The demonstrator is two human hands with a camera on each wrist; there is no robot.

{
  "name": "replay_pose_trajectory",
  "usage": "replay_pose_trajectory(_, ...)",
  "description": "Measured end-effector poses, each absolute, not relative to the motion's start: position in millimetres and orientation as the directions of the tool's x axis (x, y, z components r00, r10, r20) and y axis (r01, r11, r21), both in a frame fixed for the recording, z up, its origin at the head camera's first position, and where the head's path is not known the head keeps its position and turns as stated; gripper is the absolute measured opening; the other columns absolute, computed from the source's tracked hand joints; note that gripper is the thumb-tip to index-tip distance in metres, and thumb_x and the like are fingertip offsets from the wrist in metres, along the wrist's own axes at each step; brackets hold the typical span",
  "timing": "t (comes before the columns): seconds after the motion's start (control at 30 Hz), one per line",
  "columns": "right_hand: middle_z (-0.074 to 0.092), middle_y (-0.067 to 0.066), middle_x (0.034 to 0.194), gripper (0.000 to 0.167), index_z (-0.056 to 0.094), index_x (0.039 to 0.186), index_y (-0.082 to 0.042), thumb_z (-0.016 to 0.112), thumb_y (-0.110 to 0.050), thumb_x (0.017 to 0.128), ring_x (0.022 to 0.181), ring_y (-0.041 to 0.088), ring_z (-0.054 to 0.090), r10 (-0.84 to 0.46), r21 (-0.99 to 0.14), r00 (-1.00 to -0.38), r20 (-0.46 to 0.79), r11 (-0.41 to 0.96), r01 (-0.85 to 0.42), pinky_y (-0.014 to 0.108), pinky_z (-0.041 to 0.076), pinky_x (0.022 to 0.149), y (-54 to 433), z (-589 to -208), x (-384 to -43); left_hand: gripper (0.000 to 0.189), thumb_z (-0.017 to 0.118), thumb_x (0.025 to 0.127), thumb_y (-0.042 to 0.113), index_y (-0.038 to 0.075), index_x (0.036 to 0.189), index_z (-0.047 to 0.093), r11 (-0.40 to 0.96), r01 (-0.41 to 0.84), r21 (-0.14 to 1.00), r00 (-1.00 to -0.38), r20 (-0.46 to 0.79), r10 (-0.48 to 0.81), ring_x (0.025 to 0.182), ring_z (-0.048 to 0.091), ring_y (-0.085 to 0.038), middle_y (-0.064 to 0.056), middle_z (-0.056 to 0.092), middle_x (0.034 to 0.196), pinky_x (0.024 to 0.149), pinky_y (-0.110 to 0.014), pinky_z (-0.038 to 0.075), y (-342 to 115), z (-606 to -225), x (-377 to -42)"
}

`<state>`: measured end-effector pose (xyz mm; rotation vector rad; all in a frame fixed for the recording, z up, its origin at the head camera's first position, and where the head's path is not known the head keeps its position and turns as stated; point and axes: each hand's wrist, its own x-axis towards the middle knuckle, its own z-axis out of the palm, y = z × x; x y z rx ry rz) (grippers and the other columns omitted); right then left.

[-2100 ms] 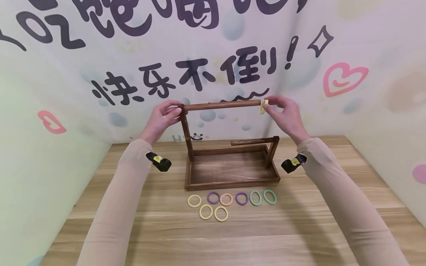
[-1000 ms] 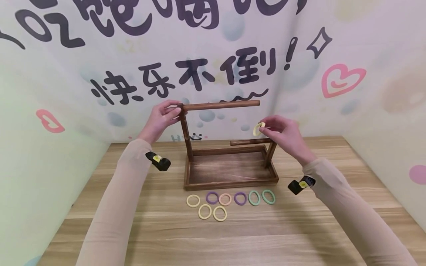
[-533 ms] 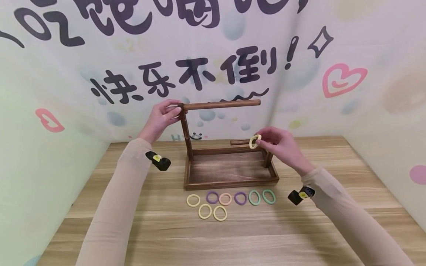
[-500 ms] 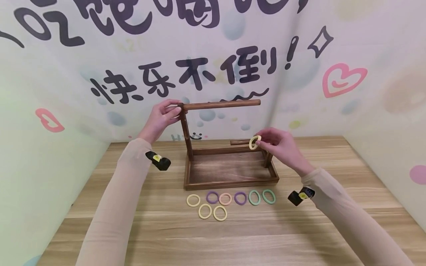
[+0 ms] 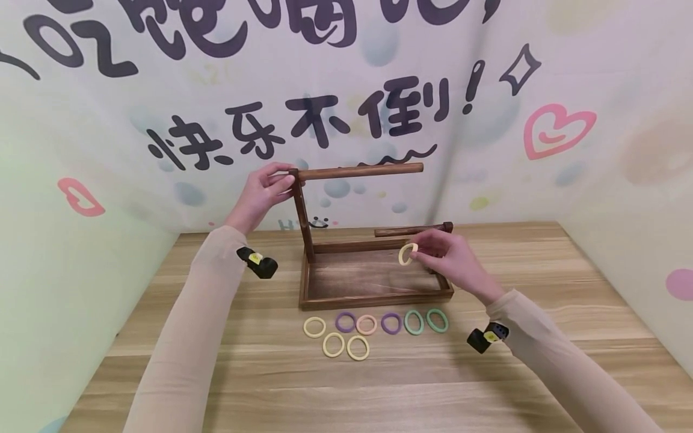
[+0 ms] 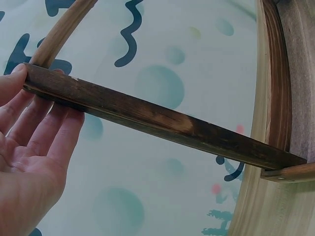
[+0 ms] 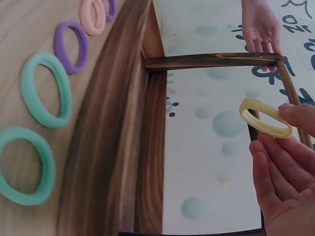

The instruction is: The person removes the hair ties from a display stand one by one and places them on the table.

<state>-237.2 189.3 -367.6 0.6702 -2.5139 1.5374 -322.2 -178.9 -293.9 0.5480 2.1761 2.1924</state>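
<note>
My left hand holds the top of the tall left post of a dark wooden rack. In the left wrist view the thumb is on one side of the post and the fingers are on the other. My right hand pinches a pale yellow hair tie between thumb and fingertips. It hangs over the right part of the rack's tray, in front of the short lower bar. The long upper bar carries nothing. My right hand covers most of the short right post.
In front of the tray, several hair ties lie flat on the wooden table: yellow, purple, pink and green. A printed cloth wall rises close behind the rack.
From the free end of the upper bar, my right hand has come down past the lower bar to above the tray, still pinching the yellow hair tie. The left hand has stayed on the post.
</note>
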Motion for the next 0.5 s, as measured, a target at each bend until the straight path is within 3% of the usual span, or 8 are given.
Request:
replay_pose_trajectory(0.2, 0.069, 0.017, 0.098, 0.025, 0.066, 0.106, 0.002, 0.075, -0.005, 0.084, 0.085, 0.022, 0.067, -0.348, -0.844, -0.890, 0.295, 0.341, -0.413, 0.023, 0.056, 0.072, 188, -380, -233, 0.025, 0.055, 0.098, 0.004, -0.004, 0.122, 0.055, -0.047, 0.242, 0.969, -0.938, 0.246, 0.245, 0.102, 0.064, -0.018, -0.002, 0.070, 0.098, 0.100, -0.042, 0.045, -178, -294, -322)
replay_pose_trajectory(0.5, 0.066, 0.022, 0.101, 0.025, 0.065, 0.106, 0.002, 0.075, -0.007, 0.085, 0.090, 0.023, 0.067, -0.389, -0.881, -0.896, 0.217, 0.316, -0.351, 0.027, 0.057, 0.076, 182, -391, -227, 0.025, 0.055, 0.098, 0.005, -0.003, 0.122, 0.055, -0.041, 0.243, 0.969, -0.938, 0.245, 0.244, 0.103, 0.063, -0.019, -0.002, 0.070, 0.099, 0.100, -0.042, 0.045, -180, -295, -323)
